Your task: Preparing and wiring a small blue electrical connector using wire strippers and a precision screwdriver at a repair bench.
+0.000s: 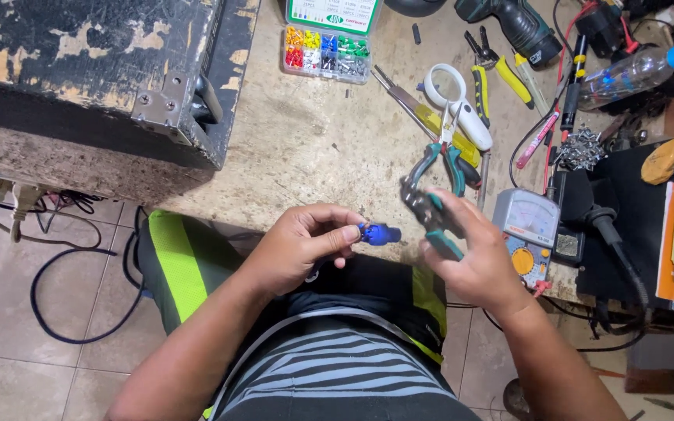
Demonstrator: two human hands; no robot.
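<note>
Left hand: the left hand (pixel 298 245) is closed in a pinch, thumb and fingers gripping a small blue part (pixel 378 234) by one end; the free end points toward the other hand.
Right hand: the right hand (pixel 473 261) is wrapped around the teal handles of pliers (pixel 431 187), fingers curled shut on them; their nose points up and away from the part, not touching it.
Where the part is: held in the air over the person's lap, just in front of the desk (pixel 313 148) edge, between the two hands.
Doing it well: judged from the grip, keeping the pinch far back on the blue part leaves its free end clear for the pliers; elbows drawn in would steady both hands.
Edges: the desk edge runs just behind the hands; a dropped part would likely fall to the lap or the tiled floor.
Open room: bare desk lies ahead of the left hand. To the right it is crowded: scissors (pixel 454 101), a meter (pixel 526 226) at the edge, a bottle (pixel 633 74). A sorted parts box (pixel 327 51) sits farther back, a worn black case (pixel 95 78) to the left.
</note>
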